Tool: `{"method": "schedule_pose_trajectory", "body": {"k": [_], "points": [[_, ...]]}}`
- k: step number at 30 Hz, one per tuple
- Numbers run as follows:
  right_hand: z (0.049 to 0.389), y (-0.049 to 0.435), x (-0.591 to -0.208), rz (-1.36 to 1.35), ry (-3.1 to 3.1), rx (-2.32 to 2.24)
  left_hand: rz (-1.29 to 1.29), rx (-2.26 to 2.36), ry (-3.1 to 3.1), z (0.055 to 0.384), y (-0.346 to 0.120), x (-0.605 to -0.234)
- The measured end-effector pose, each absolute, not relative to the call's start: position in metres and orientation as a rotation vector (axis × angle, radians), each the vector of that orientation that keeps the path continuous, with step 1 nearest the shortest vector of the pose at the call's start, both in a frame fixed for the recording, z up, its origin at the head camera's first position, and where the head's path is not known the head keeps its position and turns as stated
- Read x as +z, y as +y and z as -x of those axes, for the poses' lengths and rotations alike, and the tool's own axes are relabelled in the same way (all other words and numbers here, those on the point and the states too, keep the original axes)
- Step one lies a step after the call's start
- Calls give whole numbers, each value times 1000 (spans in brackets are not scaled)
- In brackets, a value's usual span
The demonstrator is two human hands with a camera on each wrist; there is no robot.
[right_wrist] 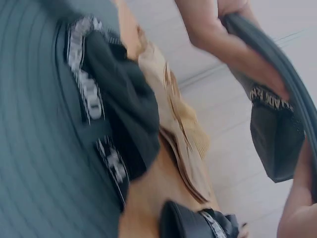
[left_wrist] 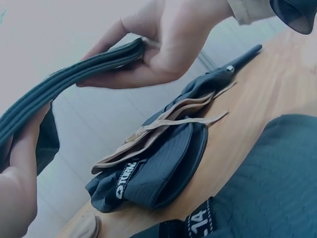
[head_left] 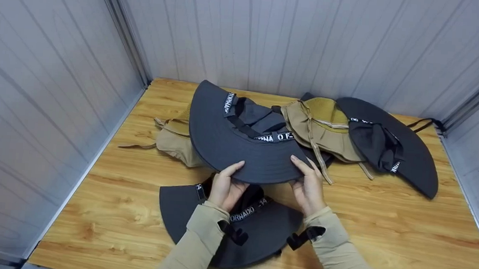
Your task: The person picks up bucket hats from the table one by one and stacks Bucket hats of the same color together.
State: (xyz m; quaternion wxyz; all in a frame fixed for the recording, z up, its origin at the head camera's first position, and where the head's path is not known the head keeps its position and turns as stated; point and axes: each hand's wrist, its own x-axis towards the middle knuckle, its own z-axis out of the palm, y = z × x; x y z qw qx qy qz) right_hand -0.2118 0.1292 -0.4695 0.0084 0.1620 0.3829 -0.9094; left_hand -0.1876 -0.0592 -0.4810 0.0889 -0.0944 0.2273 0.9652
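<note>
A dark grey wide-brimmed hat [head_left: 218, 137] with white "TORNADO" lettering on its band is held up over the table, folded, its brim edge toward the person. My left hand [head_left: 229, 188] pinches that near edge, thumb on top. Farther right along the same edge, my right hand [head_left: 309, 189] pinches it too, also thumb on top. Seen edge-on in the left wrist view, the held brim [left_wrist: 69, 77] shows stacked layers. Beneath the forearms lies another dark grey hat [head_left: 266, 237] with similar lettering, partly hidden by the arms.
Behind the held hat, a tan hat [head_left: 175, 142] with a cord lies on the left. Farther right are a tan hat [head_left: 328, 136] with ties and a dark hat [head_left: 411, 146], overlapping. Panelled walls [head_left: 271, 35] border the wooden table [head_left: 384, 233] at the back and sides.
</note>
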Motion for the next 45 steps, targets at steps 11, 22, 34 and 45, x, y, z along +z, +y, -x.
{"method": "schedule_pose_trajectory", "body": {"k": [11, 22, 34, 45], "points": [[211, 102, -471, -561, 951, -3034, 283, 2942, 666, 187, -39, -483], [208, 104, -473, -509, 949, -3057, 355, 2865, 611, 189, -45, -486], [209, 122, -475, -519, 961, -3037, 326, 2766, 542, 192, -73, -493], [210, 148, -479, -512, 1123, -2931, 311, 2759, 828, 201, -105, -486]]}}
